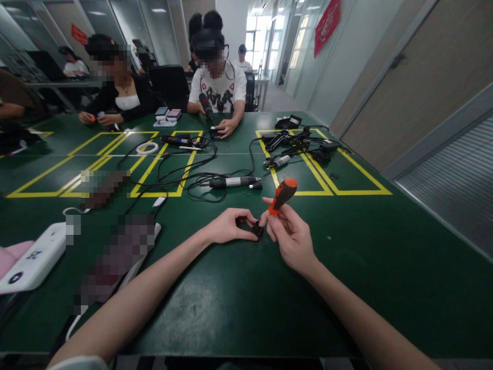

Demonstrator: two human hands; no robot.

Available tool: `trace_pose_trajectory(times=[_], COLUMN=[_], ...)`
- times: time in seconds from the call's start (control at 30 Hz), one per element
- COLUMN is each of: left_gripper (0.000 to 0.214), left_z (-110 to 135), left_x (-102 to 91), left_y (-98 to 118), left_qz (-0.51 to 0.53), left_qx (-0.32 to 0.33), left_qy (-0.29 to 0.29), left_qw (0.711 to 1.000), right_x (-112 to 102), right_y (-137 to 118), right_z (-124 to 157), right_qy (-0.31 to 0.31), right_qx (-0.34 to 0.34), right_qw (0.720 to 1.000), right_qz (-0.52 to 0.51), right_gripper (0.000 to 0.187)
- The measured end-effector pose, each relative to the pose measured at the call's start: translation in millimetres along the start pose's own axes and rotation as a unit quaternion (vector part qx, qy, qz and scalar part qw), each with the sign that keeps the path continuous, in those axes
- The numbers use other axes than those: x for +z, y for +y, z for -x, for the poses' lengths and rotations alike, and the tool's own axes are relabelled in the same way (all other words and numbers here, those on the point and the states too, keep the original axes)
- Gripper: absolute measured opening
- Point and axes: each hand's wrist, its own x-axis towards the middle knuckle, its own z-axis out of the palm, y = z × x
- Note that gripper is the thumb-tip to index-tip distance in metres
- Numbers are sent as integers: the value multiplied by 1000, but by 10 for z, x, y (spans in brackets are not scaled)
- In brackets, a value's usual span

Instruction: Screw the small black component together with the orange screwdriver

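Observation:
My left hand (231, 226) pinches a small black part (258, 228) on the green tabletop between thumb and fingers. What kind of part it is I cannot make out. Close on its right, my right hand (290, 234) is closed around a screwdriver (284, 195) with an orange and black handle. The handle points up, leaning a little to the right. My right fingers hide the shaft and tip, so whether the tip touches the black part cannot be seen.
Beyond my hands lies a grey and black electric screwdriver (234, 182) with its cord. Tangled black cables and tools (292, 141) cover the back right. A white power bank-like device (36, 257) sits at left. Across the green table (385, 246), a co-worker (217, 85) holds a power tool.

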Motion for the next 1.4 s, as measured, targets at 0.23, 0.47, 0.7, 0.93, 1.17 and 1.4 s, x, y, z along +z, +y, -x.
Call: trace_pose_trajectory(times=[0.23, 0.47, 0.7, 0.93, 1.17, 1.4], left_gripper=[31, 30, 28, 29, 29, 30], left_z=[-4, -11, -9, -10, 4, 4], left_x=[-2, -5, -2, -5, -13, -9], left_y=[-9, -15, 0, -10, 46, 19], left_qz=[1, -4, 2, 0, -18, -18], left_qx=[-1, 7, 9, 5, 6, 9], left_qy=[4, -1, -3, 0, 0, 7], left_qw=[1000, 1000, 1000, 1000, 1000, 1000], right_x=[39, -18, 9, 9, 9, -9], right_y=[79, 28, 54, -13, -47, -17], right_z=[7, -14, -27, -17, -23, 11], right_qy=[54, 74, 135, 104, 98, 76], right_qx=[-16, -48, -66, -80, -66, -22], right_qw=[998, 992, 986, 986, 990, 996], right_qz=[-42, 85, 67, 102, 75, 36], right_gripper=[20, 22, 26, 20, 19, 21])
